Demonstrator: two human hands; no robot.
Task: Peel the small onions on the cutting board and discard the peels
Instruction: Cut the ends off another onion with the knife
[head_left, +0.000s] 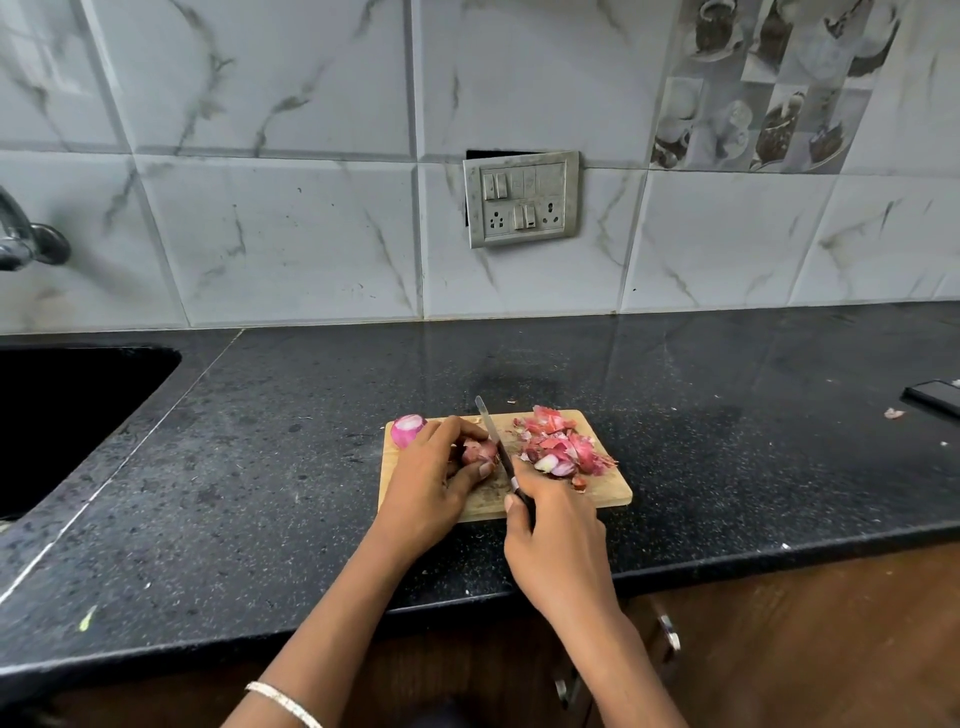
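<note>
A small wooden cutting board (608, 493) lies on the black counter. My left hand (434, 478) grips a small unpeeled onion (479, 451) on the board. My right hand (558, 535) grips the dark handle of a knife (493, 436), whose blade lies against the onion's right side and points away from me. A peeled pink onion (407, 427) sits at the board's far left corner. A heap of pink peels (558, 441) with small onion pieces covers the board's right half.
The black sink (62, 415) opens at the left, with a tap (26, 239) above it. A dark flat object (935, 397) lies at the right edge, a peel scrap (893, 413) beside it. A switch plate (521, 200) hangs on the tiled wall.
</note>
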